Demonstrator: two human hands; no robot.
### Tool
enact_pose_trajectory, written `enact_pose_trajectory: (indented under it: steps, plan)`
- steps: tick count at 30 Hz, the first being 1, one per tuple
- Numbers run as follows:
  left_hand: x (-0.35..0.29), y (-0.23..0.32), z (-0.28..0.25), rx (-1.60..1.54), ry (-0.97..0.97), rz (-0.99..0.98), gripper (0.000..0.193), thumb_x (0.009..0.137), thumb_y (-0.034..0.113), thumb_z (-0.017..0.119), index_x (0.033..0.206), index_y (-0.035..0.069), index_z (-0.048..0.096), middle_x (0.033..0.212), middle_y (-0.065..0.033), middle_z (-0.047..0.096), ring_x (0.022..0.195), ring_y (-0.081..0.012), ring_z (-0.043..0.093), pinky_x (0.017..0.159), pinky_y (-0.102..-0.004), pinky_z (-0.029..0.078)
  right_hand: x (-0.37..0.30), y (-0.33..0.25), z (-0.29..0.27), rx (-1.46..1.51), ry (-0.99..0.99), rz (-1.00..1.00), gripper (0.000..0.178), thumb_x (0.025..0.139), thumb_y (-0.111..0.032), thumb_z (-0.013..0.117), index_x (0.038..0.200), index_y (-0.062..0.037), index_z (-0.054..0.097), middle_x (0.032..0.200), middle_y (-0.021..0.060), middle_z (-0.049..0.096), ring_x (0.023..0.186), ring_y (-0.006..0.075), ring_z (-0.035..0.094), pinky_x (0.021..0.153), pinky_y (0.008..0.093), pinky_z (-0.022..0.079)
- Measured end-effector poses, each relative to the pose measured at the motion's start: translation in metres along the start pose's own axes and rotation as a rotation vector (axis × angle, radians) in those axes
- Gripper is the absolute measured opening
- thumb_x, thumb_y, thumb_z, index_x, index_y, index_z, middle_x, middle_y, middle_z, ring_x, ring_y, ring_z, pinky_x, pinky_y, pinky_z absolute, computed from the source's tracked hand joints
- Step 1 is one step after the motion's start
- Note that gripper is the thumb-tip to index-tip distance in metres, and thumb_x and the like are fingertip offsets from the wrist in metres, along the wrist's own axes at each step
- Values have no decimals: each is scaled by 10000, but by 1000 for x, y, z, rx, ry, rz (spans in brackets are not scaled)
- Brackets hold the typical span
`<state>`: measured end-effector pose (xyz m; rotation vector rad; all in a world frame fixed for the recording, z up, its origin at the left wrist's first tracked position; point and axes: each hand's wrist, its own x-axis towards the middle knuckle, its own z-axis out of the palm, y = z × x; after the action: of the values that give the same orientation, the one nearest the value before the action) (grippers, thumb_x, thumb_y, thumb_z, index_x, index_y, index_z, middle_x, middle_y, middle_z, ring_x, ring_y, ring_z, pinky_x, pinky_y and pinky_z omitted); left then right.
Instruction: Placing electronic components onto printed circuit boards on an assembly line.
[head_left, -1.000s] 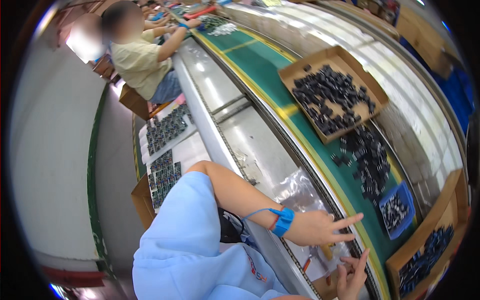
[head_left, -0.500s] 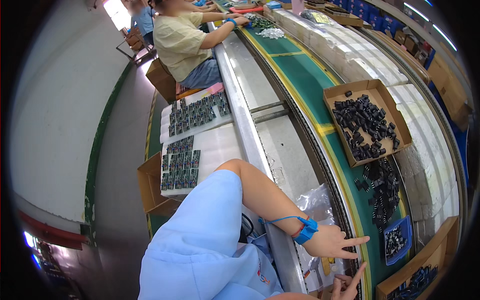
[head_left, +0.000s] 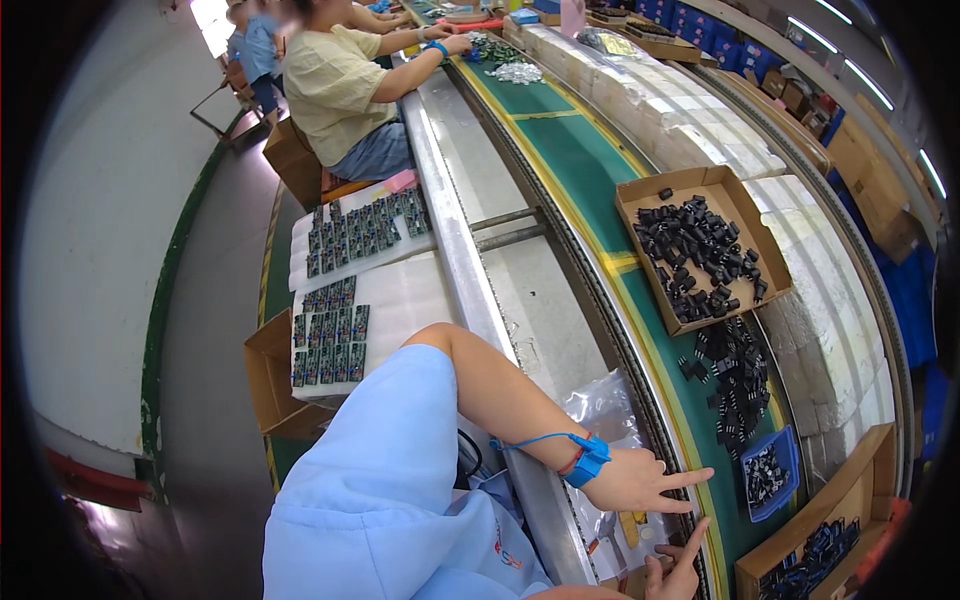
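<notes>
My left hand, with a blue wrist strap on its wrist, reaches over the near edge of the green conveyor belt. Two of its fingers are stretched out and spread, and nothing is in it. Just below, my right hand shows only in part at the lower edge; its index finger points out toward the belt, with the other fingers bent and no held thing visible. Beyond the fingertips stands a blue bin of small metal-and-black parts. A loose heap of black pronged parts lies beside it on the belt.
A cardboard tray of black cylindrical parts stands up the belt. Another cardboard box holds dark blue-black parts at lower right. Circuit boards lie in rows on white foam at left. A co-worker sits farther along the line.
The whole view has shifted slightly, so the scene sits a little farther left. Both hands keep nearly the same pose over the belt's edge.
</notes>
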<state>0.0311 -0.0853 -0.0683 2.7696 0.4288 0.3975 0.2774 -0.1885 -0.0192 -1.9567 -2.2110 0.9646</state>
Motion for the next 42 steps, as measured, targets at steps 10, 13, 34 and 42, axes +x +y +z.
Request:
enact_pose_trajectory:
  steps: [10,13,34,42]
  plan:
    - [0,3,-4,76,-18,-10,767,780,50,642,1477,77,321,1560,-350,35,699,-292,647,591,-387,551,3,-1,2,-2,-2,13,878,921,-155,610,1580,-182,31,1047,155,700,845,341,677,748,430,515]
    - [1,1,1,84,10,-3,767,778,55,641,1476,75,324,1554,-359,56,680,-290,646,578,-386,547,4,6,7,1,-3,1,888,917,-158,615,1579,-189,24,1057,153,701,857,338,683,764,417,525]
    - [32,-1,-1,-1633,179,-569,241,939,138,591,1145,17,626,903,-47,676,647,-85,596,574,-223,493,-5,0,17,-94,269,-40,958,786,-12,684,1570,-138,147,848,118,682,678,248,671,641,347,515]
    - [33,-1,-1,-1648,14,-549,211,944,162,608,1104,29,642,866,-27,673,636,-83,594,565,-223,475,-2,0,13,-82,235,-23,972,770,10,680,1571,-153,154,826,121,678,697,255,670,669,350,520]
